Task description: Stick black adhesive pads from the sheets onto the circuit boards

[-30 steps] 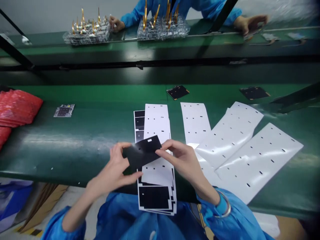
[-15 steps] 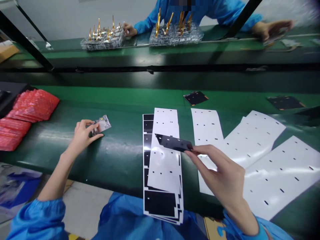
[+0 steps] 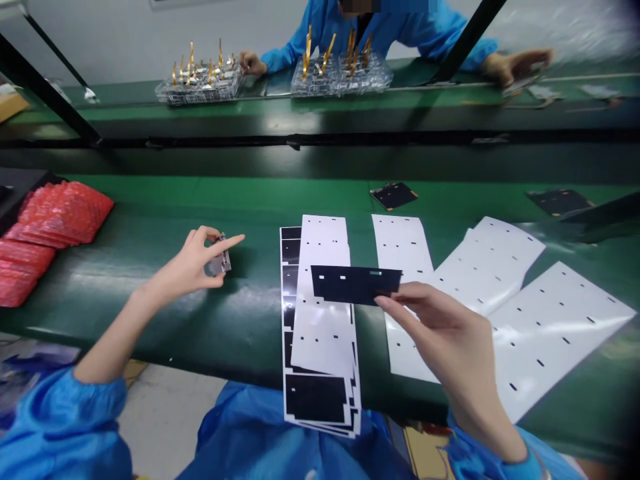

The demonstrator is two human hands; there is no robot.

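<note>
Head view — left fingers (image 3: pixel 231 240) pinch small module (image 3: pixel 223 261), right fingers (image 3: pixel 397 304) black film (image 3: pixel 353 284); trays (image 3: pixel 173 95) hold gold-tabbed parts (image 3: pixel 191 55).

matt black film (image 3: pixel 355 285), glossy white sheets (image 3: pixel 505 267)

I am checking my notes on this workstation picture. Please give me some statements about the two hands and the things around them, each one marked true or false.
1. The right hand holds a black film piece over the stack of sheets. True.
2. The left hand lies flat and empty on the green belt. False: it pinches a small module between thumb and fingers.
3. The red packets lie at the right end of the belt. False: they lie at the left end.
4. White sheets with small slots lie spread to the right of the stack. True.
</note>
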